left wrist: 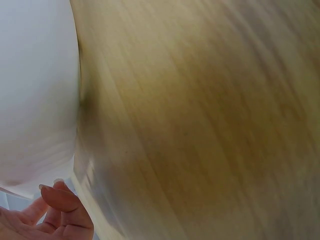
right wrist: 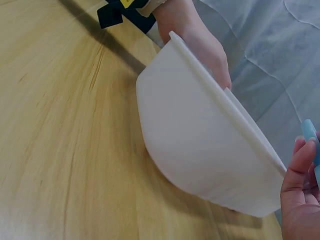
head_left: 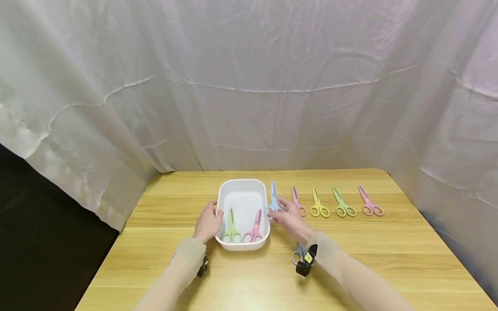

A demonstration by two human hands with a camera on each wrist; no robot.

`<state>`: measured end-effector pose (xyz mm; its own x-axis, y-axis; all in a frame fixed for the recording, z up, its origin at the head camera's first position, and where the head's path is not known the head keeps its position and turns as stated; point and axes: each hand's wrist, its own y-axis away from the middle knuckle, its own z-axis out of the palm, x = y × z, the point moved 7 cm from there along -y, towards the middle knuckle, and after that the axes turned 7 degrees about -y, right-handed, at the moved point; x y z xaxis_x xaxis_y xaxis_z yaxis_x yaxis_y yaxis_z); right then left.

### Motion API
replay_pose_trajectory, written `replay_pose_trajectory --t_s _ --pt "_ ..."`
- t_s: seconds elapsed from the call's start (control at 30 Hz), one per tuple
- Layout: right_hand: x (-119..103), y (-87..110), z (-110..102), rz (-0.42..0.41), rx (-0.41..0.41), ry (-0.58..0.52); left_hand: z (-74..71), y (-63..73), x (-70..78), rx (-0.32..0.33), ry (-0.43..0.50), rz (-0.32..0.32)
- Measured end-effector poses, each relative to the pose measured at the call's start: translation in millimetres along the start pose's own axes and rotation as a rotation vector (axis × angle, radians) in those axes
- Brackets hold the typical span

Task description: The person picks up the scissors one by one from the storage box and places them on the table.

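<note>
A white plastic bin (head_left: 243,247) stands on the wooden table, with green scissors (head_left: 231,229) and pink scissors (head_left: 255,229) inside at its near end. My left hand (head_left: 208,223) grips the bin's left rim, thumb over the edge and fingers along the outside wall. By the opposite rim, my right hand (head_left: 292,219) pinches light blue scissors (head_left: 273,199) by the handles, blade pointing away from me. Only a piece of those scissors (right wrist: 309,131) shows at the edge of the right wrist view. Beneath my right wrist lies another pair of blue scissors (head_left: 297,255), partly hidden.
To the right, a row of scissors lies on the table: pink scissors (head_left: 297,202), yellow scissors (head_left: 319,205), green scissors (head_left: 342,205) and more pink scissors (head_left: 369,203). A pale curtain (head_left: 249,121) hangs behind the table's far edge.
</note>
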<state>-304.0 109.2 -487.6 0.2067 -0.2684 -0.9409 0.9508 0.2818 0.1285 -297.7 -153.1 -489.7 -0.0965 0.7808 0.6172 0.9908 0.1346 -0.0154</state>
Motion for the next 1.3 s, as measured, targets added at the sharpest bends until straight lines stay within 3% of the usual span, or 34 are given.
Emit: replay_pose_trajectory --t_s 0.53,0.9,1.3 --pt "0 14.5 -28 0.023 0.020 0.040 -1.6 0.8 1.8 0.002 0.002 -0.007" --pt "1 19.7 -47 0.009 0.019 -0.016 -2.0 0.9 1.2 -0.001 -0.002 0.002" --pt "-1 26.6 -66 -0.019 0.022 0.022 -0.4 -0.1 -1.0 -0.006 -0.002 -0.001"
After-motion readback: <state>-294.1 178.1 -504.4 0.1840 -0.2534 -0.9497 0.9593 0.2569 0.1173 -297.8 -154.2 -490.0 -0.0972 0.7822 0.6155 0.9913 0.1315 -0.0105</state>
